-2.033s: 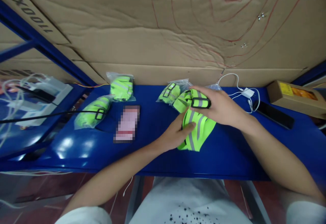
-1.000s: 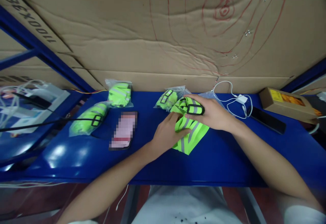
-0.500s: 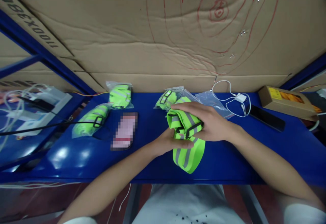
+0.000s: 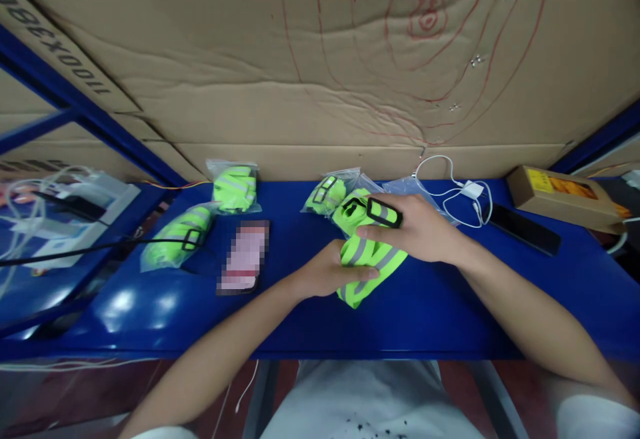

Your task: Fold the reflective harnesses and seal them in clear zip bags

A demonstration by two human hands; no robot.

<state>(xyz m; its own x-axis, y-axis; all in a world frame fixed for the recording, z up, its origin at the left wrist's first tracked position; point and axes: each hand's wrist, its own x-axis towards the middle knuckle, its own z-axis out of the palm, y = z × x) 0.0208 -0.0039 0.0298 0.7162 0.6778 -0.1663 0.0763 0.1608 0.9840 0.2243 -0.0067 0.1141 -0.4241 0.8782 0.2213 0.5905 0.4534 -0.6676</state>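
Observation:
A neon-green reflective strap [image 4: 373,258] with grey stripes is held between both hands above the blue table. My left hand [image 4: 325,271] grips its lower left part, thumb lying across the striped band. My right hand [image 4: 417,229] is closed round the rolled upper end, beside a black buckle [image 4: 384,212]. The fingers under the strap are hidden. Just behind lies a bagged green strap [image 4: 327,194], partly covered by the held one. Two more bagged straps, one upright bundle [image 4: 235,188] and one lying slanted [image 4: 181,234], are farther left.
On the blue table [image 4: 300,322] lie a phone with a blurred screen [image 4: 243,256], a black phone [image 4: 524,229], a white charger with cable [image 4: 471,190] and a cardboard box [image 4: 563,199]. An empty clear bag [image 4: 407,189] lies behind my right hand. A cardboard wall [image 4: 225,112] closes the back.
My right hand has turned the rolled end, so the black buckle now faces up. The hanging loop has been drawn up and folded nearer to my left hand.

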